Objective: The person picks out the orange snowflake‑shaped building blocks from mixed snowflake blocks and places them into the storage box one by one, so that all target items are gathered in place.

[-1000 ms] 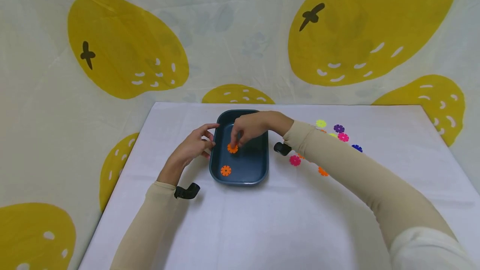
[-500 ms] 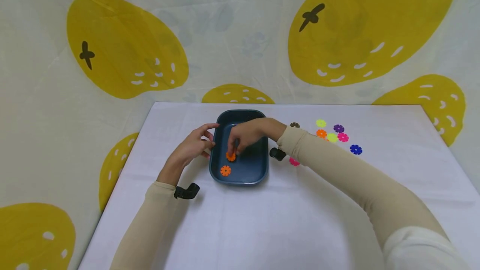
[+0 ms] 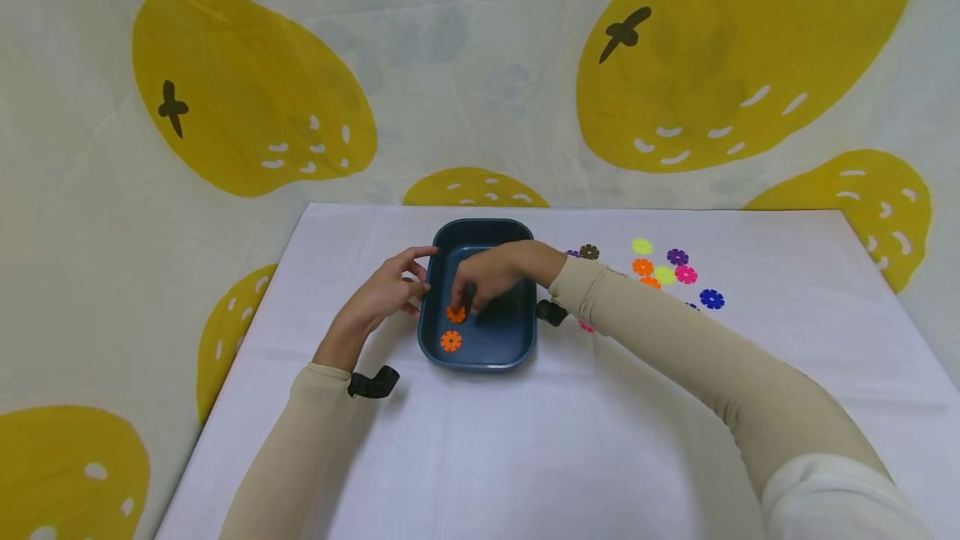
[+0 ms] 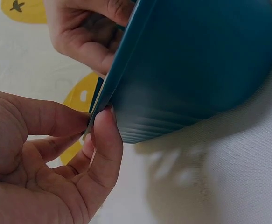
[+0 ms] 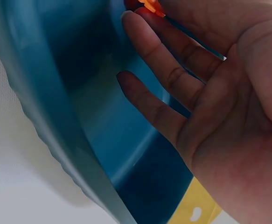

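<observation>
A dark blue rectangular tray (image 3: 510, 348) stands on the white-covered table. My left hand (image 3: 386, 288) pinches its left rim; in the left wrist view the thumb and fingers (image 4: 107, 140) meet on either side of the edge. Inside the tray, my right hand (image 3: 491, 276) holds an orange notched plastic disc (image 3: 455, 315) by its fingertips, low over the tray floor. Just in front of it lies a second orange disc (image 3: 451, 342). In the right wrist view, only a bit of the held disc (image 5: 153, 6) shows at the top edge.
Several loose notched discs lie right of the tray, among them a yellow disc (image 3: 642, 247), a purple disc (image 3: 677, 257), a pink disc (image 3: 686, 274) and a blue disc (image 3: 712, 299). The right sleeve (image 3: 675, 327) covers part of that group. A patterned cloth hangs behind.
My right hand has moved the held orange disc toward me and slightly left, closer to the lying one. More loose discs show beyond the right sleeve. The left hand stays put.
</observation>
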Motion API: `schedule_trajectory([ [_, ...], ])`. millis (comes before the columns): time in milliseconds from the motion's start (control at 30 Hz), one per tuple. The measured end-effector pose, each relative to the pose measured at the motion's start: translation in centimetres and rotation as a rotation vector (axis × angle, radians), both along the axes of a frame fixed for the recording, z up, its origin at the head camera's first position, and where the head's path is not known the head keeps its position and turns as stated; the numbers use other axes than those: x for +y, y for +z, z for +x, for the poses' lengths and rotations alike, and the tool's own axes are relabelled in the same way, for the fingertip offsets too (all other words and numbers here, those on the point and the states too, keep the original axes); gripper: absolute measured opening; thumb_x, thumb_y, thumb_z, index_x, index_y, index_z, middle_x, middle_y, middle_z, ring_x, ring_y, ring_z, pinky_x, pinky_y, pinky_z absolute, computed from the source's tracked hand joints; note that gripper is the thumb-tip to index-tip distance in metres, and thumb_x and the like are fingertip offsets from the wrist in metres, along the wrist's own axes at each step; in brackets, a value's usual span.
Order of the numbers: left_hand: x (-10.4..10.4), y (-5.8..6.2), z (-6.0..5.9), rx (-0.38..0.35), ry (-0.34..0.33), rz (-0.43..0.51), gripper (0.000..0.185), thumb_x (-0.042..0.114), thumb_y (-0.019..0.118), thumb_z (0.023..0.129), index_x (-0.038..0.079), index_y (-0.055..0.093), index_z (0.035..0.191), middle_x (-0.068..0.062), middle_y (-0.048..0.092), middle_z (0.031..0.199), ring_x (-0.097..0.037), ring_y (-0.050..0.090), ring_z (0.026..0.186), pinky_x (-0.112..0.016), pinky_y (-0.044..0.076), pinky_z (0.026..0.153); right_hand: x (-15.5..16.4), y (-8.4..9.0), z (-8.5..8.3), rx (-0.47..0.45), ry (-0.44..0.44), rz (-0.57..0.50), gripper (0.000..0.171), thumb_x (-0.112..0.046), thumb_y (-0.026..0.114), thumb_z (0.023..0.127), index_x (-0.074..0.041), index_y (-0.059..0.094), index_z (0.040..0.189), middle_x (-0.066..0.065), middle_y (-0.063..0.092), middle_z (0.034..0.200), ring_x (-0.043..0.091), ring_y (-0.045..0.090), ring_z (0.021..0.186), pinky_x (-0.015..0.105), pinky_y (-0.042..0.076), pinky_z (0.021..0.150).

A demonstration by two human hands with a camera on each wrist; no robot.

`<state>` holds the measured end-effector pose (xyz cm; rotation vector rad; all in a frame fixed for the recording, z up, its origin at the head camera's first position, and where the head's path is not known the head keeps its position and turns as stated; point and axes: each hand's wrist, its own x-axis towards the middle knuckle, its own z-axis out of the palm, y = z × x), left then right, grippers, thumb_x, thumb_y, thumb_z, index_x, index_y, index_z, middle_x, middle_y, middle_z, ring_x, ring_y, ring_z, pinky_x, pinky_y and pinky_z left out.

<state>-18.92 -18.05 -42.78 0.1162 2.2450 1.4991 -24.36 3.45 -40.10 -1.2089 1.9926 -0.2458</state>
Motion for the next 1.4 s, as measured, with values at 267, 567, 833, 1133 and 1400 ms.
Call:
schedule_trajectory([
  [267,0.0,0.0,-0.1,-0.008,0.004,-0.006,0.065,-0.005,0.054,0.093,0.018,0.043,0.153,-0.015,0.046,0.11,-0.028,0.056,0.085,-0.045,0.061,0.064,0.0,0.2,0.1,-0.01,-0.022,-0.01,0.039,-0.017,0.066,0.099,-0.015,0.064,0.138,-0.001,0.064,0.134,0.014,0.056,0.119,0.034,0.045,0.11],
  [567,0.0,0.0,-0.1,-0.008,0.002,-0.005,0.065,-0.005,0.054,0.094,0.019,0.043,0.153,-0.016,0.045,0.111,-0.029,0.056,0.084,-0.043,0.061,0.064,0.2,0.1,-0.1,-0.01,-0.022,-0.036,0.038,-0.015,0.064,0.1,-0.016,0.064,0.137,-0.001,0.065,0.134,0.014,0.055,0.124,0.035,0.042,0.112],
  [833,0.0,0.0,-0.1,-0.004,0.001,-0.001,0.064,-0.004,0.055,0.095,0.018,0.043,0.154,-0.017,0.045,0.111,-0.028,0.054,0.086,-0.043,0.06,0.064,0.2,0.2,0.0,-0.03,-0.027,-0.051,0.037,-0.013,0.064,0.1,-0.013,0.064,0.137,0.002,0.065,0.134,0.015,0.056,0.125,0.035,0.044,0.111],
  [1133,0.1,0.1,0.0,0.009,-0.007,0.0,0.063,-0.003,0.055,0.096,0.017,0.043,0.154,-0.016,0.045,0.11,-0.027,0.055,0.085,-0.048,0.06,0.066,0.9,0.9,-0.2,0.01,-0.041,-0.065,0.038,-0.015,0.065,0.099,-0.012,0.063,0.137,0.0,0.064,0.133,0.014,0.059,0.12,0.033,0.048,0.107],
  [1400,0.0,-0.1,0.0,0.013,-0.005,-0.007,0.064,-0.003,0.055,0.095,0.017,0.042,0.154,-0.016,0.045,0.11,-0.029,0.056,0.086,-0.047,0.061,0.066,2.6,2.0,-0.3,0.017,-0.08,-0.121,0.038,-0.015,0.065,0.099,-0.01,0.063,0.136,0.0,0.067,0.124,0.014,0.062,0.113,0.031,0.051,0.101],
])
